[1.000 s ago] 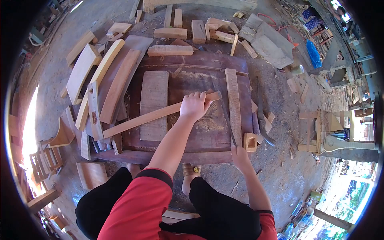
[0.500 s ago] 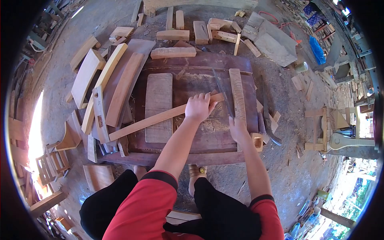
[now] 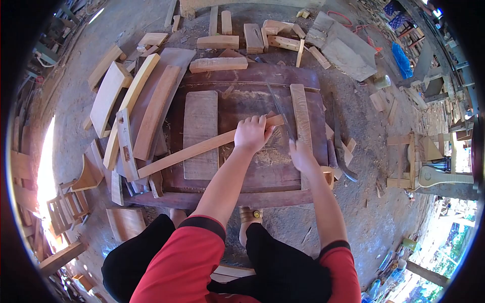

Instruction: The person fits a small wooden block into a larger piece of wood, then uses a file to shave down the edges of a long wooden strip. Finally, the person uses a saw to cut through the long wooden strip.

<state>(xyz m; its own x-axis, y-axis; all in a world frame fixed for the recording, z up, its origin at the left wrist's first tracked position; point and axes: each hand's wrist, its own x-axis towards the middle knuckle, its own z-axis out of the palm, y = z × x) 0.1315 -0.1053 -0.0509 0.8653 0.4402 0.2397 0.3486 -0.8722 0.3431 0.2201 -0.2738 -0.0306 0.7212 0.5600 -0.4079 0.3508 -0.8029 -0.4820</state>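
Note:
My left hand is closed around a long, narrow wooden strip, near its right end. The strip lies slanted over a flat board on the dark red wooden work surface. In my right hand is a long, thin, dark file, gripped at its near end. Its blade crosses the strip's right end and points away from me; its exact teeth or edge cannot be made out. Just right of the file stands a pale wooden piece, partly behind my right hand.
Curved and straight wood pieces are stacked at the left. Several blocks lie beyond the work surface. A dark curved blade-like tool rests on the ground at the right. Sawdust covers part of the surface.
My right hand and the file have shifted slightly forward, away from me, across the strip's end. My left hand keeps its hold in the same place.

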